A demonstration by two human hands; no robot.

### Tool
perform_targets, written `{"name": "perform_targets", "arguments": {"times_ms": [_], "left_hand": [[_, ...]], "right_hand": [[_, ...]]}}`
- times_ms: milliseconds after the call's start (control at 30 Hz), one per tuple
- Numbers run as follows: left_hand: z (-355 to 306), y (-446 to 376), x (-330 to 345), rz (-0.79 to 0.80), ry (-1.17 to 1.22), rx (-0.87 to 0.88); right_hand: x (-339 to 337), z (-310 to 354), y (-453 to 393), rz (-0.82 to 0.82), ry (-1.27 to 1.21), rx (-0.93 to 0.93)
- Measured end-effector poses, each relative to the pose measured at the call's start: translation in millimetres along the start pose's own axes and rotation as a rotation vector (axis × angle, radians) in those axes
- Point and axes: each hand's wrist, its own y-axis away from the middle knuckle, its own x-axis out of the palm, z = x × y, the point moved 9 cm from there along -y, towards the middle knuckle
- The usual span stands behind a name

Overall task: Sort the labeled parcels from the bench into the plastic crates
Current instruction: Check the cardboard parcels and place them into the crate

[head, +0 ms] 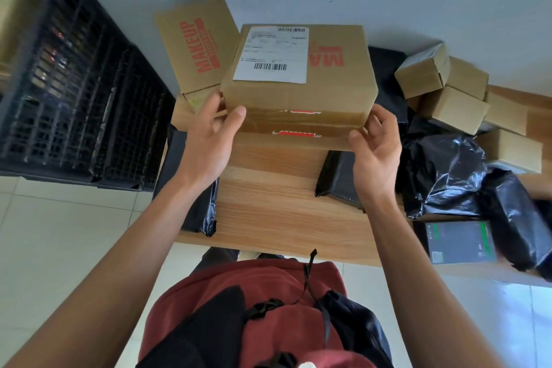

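A brown cardboard parcel (301, 89) with a white shipping label and red print is held just above the wooden bench (268, 203). My left hand (209, 140) grips its near left corner, thumb on the front face. My right hand (376, 146) holds its near right corner, fingers curled round the edge. A black plastic crate (74, 84) stands on the floor to the left of the bench. A second cardboard box marked MAKEUP (197, 45) leans behind the held parcel on its left.
Several small cardboard boxes (448, 89) are piled at the right end of the bench. Black plastic mailer bags (442, 170) lie on the right, with one flat bag (340, 179) near my right wrist and another (197, 209) hanging off the left edge. A grey-green package (460, 242) lies near the front right.
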Motion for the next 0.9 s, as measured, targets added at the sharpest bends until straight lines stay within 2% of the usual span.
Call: {"name": "perform_targets", "arguments": {"times_ms": [167, 433, 900], "left_hand": [[-6, -6, -12, -0.098, 0.074, -0.016], [-13, -2, -7, -0.163, 0.042, 0.064], [-9, 11, 4, -0.046, 0.005, 0.099]], "right_hand": [[-12, 4, -5, 0.002, -0.063, 0.080], [-4, 2, -4, 0.056, 0.058, 0.123], [3, 18, -2, 0.033, 0.058, 0.050]]}}
